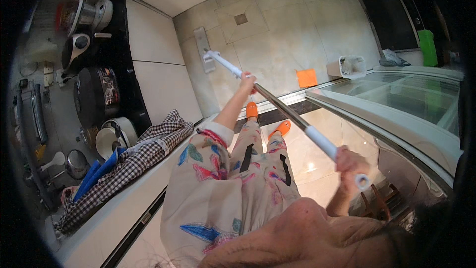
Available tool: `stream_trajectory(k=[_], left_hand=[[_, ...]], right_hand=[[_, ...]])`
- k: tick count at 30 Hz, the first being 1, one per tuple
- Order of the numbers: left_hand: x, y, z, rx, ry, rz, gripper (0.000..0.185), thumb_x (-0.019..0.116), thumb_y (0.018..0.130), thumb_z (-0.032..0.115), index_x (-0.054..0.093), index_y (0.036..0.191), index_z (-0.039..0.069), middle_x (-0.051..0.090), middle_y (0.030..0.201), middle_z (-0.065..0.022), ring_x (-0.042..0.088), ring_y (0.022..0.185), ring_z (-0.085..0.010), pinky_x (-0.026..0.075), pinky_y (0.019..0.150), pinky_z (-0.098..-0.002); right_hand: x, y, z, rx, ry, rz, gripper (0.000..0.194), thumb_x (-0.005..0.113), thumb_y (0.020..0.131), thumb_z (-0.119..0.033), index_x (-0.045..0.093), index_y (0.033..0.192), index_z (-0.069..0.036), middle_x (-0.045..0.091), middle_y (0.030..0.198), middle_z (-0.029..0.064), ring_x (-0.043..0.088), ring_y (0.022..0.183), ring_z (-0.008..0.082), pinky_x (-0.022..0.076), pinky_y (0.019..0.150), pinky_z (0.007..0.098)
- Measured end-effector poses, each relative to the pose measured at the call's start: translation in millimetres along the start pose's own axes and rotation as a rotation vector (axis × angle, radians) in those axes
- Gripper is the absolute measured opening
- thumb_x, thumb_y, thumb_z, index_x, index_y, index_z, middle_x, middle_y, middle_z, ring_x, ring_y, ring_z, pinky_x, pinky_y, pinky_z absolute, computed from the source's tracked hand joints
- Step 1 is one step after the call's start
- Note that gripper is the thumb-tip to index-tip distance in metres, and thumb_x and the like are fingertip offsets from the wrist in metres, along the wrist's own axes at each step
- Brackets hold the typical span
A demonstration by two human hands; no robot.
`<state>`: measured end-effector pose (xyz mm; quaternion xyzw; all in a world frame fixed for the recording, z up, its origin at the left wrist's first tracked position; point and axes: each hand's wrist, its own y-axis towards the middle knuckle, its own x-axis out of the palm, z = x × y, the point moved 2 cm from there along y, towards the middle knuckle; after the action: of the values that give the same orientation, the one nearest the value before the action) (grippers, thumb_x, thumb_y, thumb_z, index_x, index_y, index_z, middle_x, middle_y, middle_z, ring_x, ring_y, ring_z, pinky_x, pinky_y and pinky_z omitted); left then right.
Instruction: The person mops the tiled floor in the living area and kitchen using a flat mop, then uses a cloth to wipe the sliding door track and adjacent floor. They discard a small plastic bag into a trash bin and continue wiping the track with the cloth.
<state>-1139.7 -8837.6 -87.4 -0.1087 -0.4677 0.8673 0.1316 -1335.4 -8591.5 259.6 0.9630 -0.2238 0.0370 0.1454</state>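
Note:
A flat mop runs slantwise before me, with its long plate-like mop head flat on the tiled floor at the far left. Around the white lower part of the mop pole, my left hand is closed. My right hand, slightly blurred, grips the white upper sleeve close to the pole's end. The ring-shaped end of the handle sticks out past that hand. Below the pole are my feet in orange slippers, near a dark threshold strip.
An orange cloth lies on the floor beside a lined waste bin. A glass sliding door stands at the right. On the left, a kitchen counter carries a dark rice cooker, pots and a checked cloth. A drain sits in the floor.

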Motion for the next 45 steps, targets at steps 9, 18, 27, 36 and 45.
stream_trajectory(k=[9, 18, 27, 36, 45], left_hand=[[202, -103, -12, 0.072, -0.223, -0.429, 0.044, 0.05, 0.088, 0.025, 0.024, 0.123, 0.02, 0.049, 0.089, -0.0114, 0.053, 0.053, -0.0175, 0.046, 0.041, -0.0303], [245, 27, 81, 0.205, -0.13, -0.484, 0.036, 0.055, 0.084, 0.021, 0.039, 0.117, 0.021, 0.048, 0.085, -0.0068, 0.055, 0.065, -0.0182, 0.051, 0.049, -0.0351], [193, -121, -48, -0.033, -0.157, -0.47, 0.046, 0.056, 0.088, 0.027, 0.028, 0.124, 0.02, 0.05, 0.089, -0.0086, 0.054, 0.063, -0.0167, 0.048, 0.048, -0.0303], [191, -188, -101, -0.216, -0.198, -0.623, 0.053, 0.053, 0.09, 0.024, 0.018, 0.13, 0.024, 0.045, 0.095, -0.0075, 0.053, 0.069, -0.016, 0.052, 0.059, -0.0343], [196, 2, 47, 0.162, -0.13, -0.562, 0.038, 0.042, 0.092, 0.03, 0.03, 0.128, 0.028, 0.047, 0.095, -0.0075, 0.056, 0.069, -0.0214, 0.053, 0.062, -0.0429]], right_hand=[[-102, -4, -152, -0.036, -0.096, -0.13, 0.032, 0.068, 0.07, -0.016, 0.045, 0.048, -0.017, 0.047, 0.041, -0.006, 0.05, 0.039, 0.0099, 0.0386, 0.051, 0.0255], [-28, 12, -50, -0.159, -0.383, 0.025, 0.038, 0.071, 0.077, -0.026, 0.045, 0.054, -0.01, 0.044, 0.046, -0.0011, 0.042, 0.04, 0.0148, 0.0325, 0.048, 0.0294], [-65, -99, -152, -0.264, 0.043, 1.14, 0.042, 0.049, 0.095, -0.034, 0.031, 0.061, -0.016, 0.024, 0.053, -0.0023, 0.029, 0.054, 0.0106, 0.036, 0.071, 0.034], [-63, -117, -215, -0.363, 0.135, 0.757, 0.047, 0.043, 0.096, -0.03, 0.027, 0.053, -0.019, 0.022, 0.041, -0.0034, 0.025, 0.042, 0.0091, 0.0317, 0.064, 0.0285], [13, -31, -59, -0.332, -0.512, 0.436, 0.037, 0.043, 0.09, -0.029, 0.043, 0.057, -0.012, 0.038, 0.046, -0.0031, 0.045, 0.045, 0.0136, 0.0402, 0.052, 0.0311]])
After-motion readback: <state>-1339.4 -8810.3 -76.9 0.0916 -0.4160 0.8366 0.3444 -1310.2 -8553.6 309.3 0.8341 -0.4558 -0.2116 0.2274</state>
